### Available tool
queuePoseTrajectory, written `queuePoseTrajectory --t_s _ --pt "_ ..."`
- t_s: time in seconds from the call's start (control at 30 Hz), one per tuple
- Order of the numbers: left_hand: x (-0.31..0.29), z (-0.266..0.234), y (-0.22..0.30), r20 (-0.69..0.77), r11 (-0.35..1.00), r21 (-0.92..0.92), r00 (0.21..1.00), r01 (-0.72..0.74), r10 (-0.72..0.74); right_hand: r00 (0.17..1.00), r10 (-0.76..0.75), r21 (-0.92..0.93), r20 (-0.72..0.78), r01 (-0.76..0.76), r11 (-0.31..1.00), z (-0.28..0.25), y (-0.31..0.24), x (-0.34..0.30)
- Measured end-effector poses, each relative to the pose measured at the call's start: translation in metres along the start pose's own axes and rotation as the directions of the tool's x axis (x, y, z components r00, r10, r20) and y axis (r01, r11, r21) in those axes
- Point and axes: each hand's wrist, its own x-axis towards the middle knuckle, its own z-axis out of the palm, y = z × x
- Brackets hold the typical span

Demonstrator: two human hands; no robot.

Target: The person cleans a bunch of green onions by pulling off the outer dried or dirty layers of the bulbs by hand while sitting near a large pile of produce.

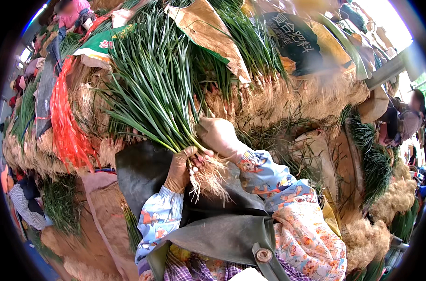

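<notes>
My left hand [179, 169], in a tan glove, is wrapped around the base of a bunch of scallions [152, 89]. Long green leaves fan out up and to the left; the pale, hairy roots [207, 175] hang below the fist over my lap. My right hand [221, 138], gloved too, is closed against the stalks on the bunch's right side. Its fingertips are partly hidden behind the stems. A dark apron [222, 229] covers my lap under both hands.
A tall stack of scallions with roots facing me [311, 96] rises ahead, partly covered by printed sacks [213, 33]. Red plastic strips [68, 117] hang at the left. Brown sacking [103, 225] with loose leaves lies on the ground. Other people [409, 117] sit at the far edges.
</notes>
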Motion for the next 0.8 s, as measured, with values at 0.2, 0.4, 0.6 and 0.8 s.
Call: queuePoseTrajectory --t_s 0.2,0.4,0.6,0.8 --pt "0.001 0.007 -0.003 -0.130 0.973 -0.227 0.991 -0.036 0.006 0.977 0.206 0.367 0.053 -0.211 0.906 0.058 0.050 -0.003" --pt "-0.002 -0.008 -0.012 0.221 0.894 -0.446 0.964 -0.035 0.148 0.724 0.048 0.410 0.689 -0.443 0.798 0.065 0.226 -0.066" --pt "0.000 -0.006 -0.009 0.245 0.880 -0.475 0.963 0.015 0.115 0.951 0.168 0.320 0.261 -0.249 0.914 -0.051 0.028 -0.021" --pt "0.002 -0.013 -0.014 0.193 0.925 -0.376 0.981 0.051 0.024 0.952 -0.212 0.210 0.221 0.165 0.964 -0.008 0.029 -0.018"
